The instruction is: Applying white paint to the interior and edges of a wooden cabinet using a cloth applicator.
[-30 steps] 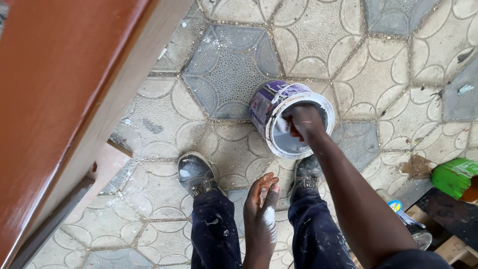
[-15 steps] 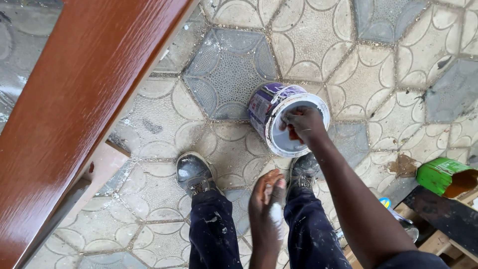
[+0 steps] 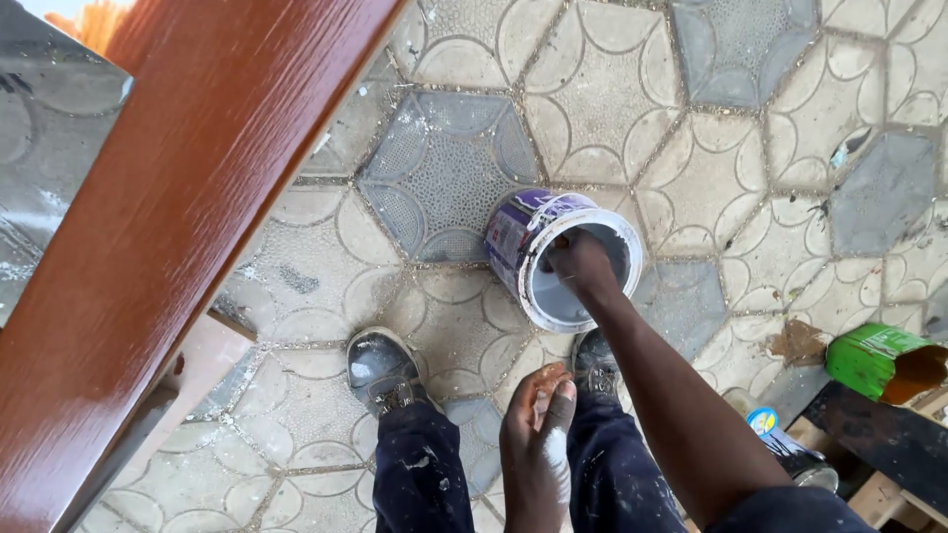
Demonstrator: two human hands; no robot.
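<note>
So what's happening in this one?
A person stands on patterned paving, looking down. Their right hand reaches into an open purple-and-white paint can tilted on the ground ahead of their shoes. The left hand, smeared with white, hangs free holding nothing. A glossy brown wooden panel stands to the left.

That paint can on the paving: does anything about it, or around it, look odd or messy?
Yes. The paint can is tipped toward the person, not upright, with the right hand inside its mouth. White smears mark the left hand, and a green can lies on its side at right.
</note>
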